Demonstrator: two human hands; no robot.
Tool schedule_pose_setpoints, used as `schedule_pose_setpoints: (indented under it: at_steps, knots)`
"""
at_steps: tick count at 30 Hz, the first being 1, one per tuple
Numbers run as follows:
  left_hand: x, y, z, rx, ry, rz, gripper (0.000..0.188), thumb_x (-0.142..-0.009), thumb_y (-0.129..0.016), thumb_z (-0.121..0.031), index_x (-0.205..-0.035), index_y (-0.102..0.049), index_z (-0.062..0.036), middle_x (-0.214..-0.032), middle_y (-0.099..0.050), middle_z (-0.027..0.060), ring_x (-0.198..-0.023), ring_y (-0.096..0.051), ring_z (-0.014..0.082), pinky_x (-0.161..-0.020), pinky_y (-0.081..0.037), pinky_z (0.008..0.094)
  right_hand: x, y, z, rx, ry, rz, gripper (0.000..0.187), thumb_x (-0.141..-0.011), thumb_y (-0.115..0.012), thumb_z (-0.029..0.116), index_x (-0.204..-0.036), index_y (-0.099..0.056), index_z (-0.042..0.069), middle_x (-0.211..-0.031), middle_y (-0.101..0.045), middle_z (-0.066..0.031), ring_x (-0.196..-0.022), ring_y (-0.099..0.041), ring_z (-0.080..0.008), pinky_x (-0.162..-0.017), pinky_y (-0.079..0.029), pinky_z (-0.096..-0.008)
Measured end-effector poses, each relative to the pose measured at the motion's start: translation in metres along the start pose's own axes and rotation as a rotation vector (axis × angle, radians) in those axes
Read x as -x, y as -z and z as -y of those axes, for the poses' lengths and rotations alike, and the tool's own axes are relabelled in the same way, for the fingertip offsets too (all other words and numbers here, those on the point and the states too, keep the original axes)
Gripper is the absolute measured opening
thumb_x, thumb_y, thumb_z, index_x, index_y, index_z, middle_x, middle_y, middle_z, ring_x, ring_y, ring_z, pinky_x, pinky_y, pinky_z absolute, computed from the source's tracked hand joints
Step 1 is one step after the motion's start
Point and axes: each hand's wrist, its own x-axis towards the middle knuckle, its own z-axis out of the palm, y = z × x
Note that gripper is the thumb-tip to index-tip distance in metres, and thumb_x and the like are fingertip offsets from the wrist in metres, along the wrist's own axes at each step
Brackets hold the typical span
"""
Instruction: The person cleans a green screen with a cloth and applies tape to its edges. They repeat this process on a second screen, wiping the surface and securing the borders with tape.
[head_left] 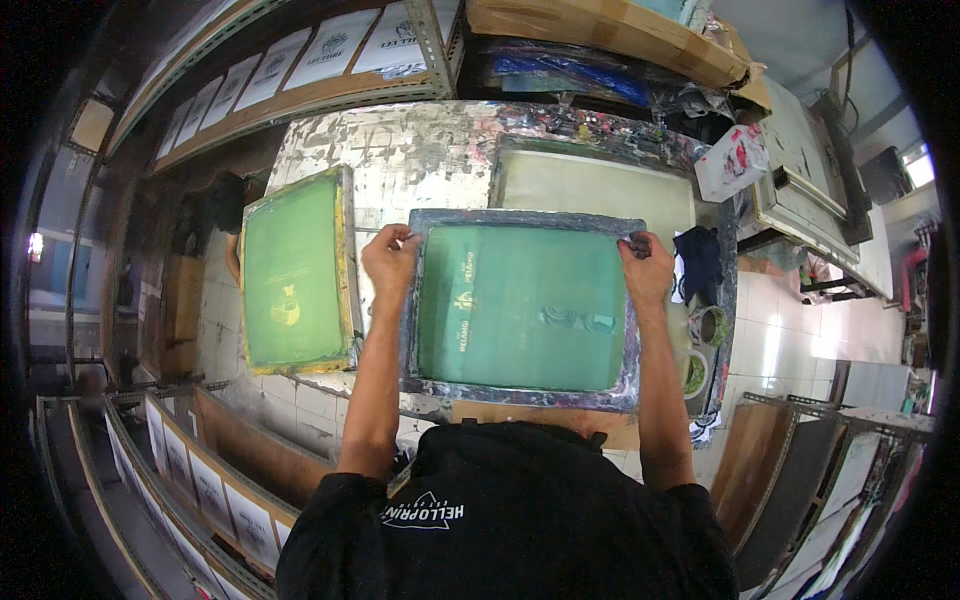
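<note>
A silk-screen frame with teal mesh and a dark, ink-stained border lies before me at the worktable's near side. Pale stencil lettering and small motifs show in its mesh. My left hand is closed on the border near the far left corner, fingers and thumb pinching it. At the far right corner my right hand grips the same border in a similar way. Beyond this frame lies another screen with pale mesh, partly covered by it. Further left is a green screen with a yellow-stained border.
The worktable is spattered with ink. On its right are a dark cloth and two tape rolls. A stained white box stands at the back right. Another person is beyond the green screen. Racks hold printed sheets.
</note>
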Motion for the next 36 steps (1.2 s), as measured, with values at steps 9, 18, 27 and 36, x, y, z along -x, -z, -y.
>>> schedule_pose_setpoints:
  at_steps: [9,18,27,36]
  knots:
    - [-0.004,-0.045,-0.004,-0.212,0.287,-0.013,0.057,-0.066,-0.08,-0.008,-0.11,-0.045,-0.0117,-0.071,-0.066,0.004,-0.071,-0.065,0.0285,-0.068,-0.047,0.0458,-0.007,-0.032,-0.026,0.195,-0.038,0.013,0.057,-0.071,-0.077,0.022,-0.122,-0.053,0.013,-0.086,-0.071,-0.0145,-0.084,-0.068,-0.0353,-0.078,-0.05,-0.0467]
    - [-0.008,-0.063,-0.001,-0.361,0.269,-0.069,0.057,-0.066,-0.081,-0.01,-0.106,-0.04,-0.0093,-0.066,-0.062,0.0045,-0.068,-0.064,0.032,-0.065,-0.047,0.0477,-0.01,-0.041,-0.028,0.391,-0.032,0.011,0.061,-0.07,-0.078,0.026,-0.123,-0.049,0.013,-0.09,-0.069,-0.0158,-0.084,-0.067,-0.0375,-0.075,-0.05,-0.049]
    - [-0.007,-0.068,-0.015,-0.547,0.271,-0.014,0.052,-0.07,-0.074,-0.01,-0.109,-0.039,-0.0079,-0.073,-0.065,0.0146,-0.074,-0.065,0.0389,-0.066,-0.047,0.0506,-0.013,-0.046,-0.024,0.471,-0.062,0.064,0.065,-0.071,-0.078,0.027,-0.124,-0.043,0.012,-0.087,-0.068,-0.0172,-0.08,-0.067,-0.0379,-0.071,-0.052,-0.048]
    - [-0.015,-0.07,-0.008,-0.692,0.272,-0.034,0.066,-0.063,-0.084,-0.024,-0.113,-0.044,-0.0057,-0.103,-0.064,0.0192,-0.094,-0.063,0.0379,-0.075,-0.051,0.0493,-0.014,-0.04,-0.014,0.535,0.0,0.043,0.072,-0.069,-0.079,0.03,-0.126,-0.04,0.012,-0.114,-0.058,-0.0135,-0.084,-0.067,-0.0364,-0.068,-0.052,-0.0499]
